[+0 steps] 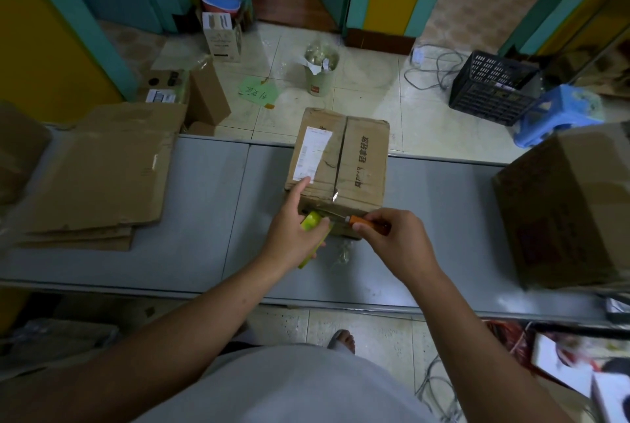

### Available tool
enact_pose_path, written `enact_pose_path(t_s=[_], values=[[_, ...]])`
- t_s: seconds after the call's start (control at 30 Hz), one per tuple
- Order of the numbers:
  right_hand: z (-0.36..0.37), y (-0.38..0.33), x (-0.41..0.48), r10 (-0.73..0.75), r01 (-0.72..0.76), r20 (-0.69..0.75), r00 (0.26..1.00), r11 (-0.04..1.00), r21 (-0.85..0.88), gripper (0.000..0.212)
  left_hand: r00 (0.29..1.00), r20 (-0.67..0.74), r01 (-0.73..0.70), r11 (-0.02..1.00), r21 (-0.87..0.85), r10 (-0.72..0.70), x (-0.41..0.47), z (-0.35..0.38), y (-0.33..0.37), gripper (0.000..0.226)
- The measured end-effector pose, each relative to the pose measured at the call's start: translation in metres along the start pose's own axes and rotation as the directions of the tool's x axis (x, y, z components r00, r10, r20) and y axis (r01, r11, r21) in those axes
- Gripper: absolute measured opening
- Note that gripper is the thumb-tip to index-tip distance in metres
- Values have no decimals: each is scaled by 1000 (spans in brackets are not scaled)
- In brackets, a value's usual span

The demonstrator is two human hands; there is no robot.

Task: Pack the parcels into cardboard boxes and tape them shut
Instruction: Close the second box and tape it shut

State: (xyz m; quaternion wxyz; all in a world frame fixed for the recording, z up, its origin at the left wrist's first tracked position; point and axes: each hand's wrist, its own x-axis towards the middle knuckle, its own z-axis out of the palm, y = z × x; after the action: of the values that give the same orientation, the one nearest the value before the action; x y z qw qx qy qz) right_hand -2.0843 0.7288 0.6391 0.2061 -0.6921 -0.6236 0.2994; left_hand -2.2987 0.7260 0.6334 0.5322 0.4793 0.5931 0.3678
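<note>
A closed cardboard box (pixel 358 163) with a white shipping label (pixel 312 156) and clear tape down its middle seam stands on the grey table (pixel 204 204). My left hand (pixel 293 235) grips a yellow-green tape dispenser (pixel 312 223) against the box's near side, with its index finger stretched up to the box's top edge. My right hand (pixel 392 238) pinches an orange-handled knife (pixel 358 219) whose blade points left at the tape on the box's near face. A strip of clear tape (pixel 342 254) hangs crumpled below the box.
Flattened cardboard sheets (pixel 99 180) lie stacked on the table's left. A large cardboard box (pixel 569 207) stands at the right end. Beyond the table, on the tiled floor, are a waste bin (pixel 318 73), a black crate (pixel 494 88), a blue stool (pixel 559 112) and small boxes (pixel 208 92).
</note>
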Motion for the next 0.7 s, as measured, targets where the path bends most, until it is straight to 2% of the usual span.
enact_pose_path(t_s=[0.23, 0.37, 0.47, 0.6, 0.7], values=[[-10, 10, -18, -3, 4, -9, 1000, 1000, 22, 23, 999, 52, -2, 999, 43, 0, -2, 3, -1, 93], [-8, 11, -22, 10, -10, -17, 1000, 999, 33, 27, 998, 56, -28, 998, 49, 25, -2, 1, 0, 90], [-4, 4, -17, 3, -3, -20, 1000, 1000, 3, 26, 998, 47, -52, 997, 48, 50, -1, -1, -2, 85], [0, -5, -10, -11, 9, -24, 1000, 997, -72, 27, 997, 69, -51, 996, 77, 46, 1, -3, -1, 90], [-3, -6, -10, 2, -2, -2, 1000, 999, -43, 26, 995, 98, -29, 992, 122, 17, 0, -4, 0, 93]])
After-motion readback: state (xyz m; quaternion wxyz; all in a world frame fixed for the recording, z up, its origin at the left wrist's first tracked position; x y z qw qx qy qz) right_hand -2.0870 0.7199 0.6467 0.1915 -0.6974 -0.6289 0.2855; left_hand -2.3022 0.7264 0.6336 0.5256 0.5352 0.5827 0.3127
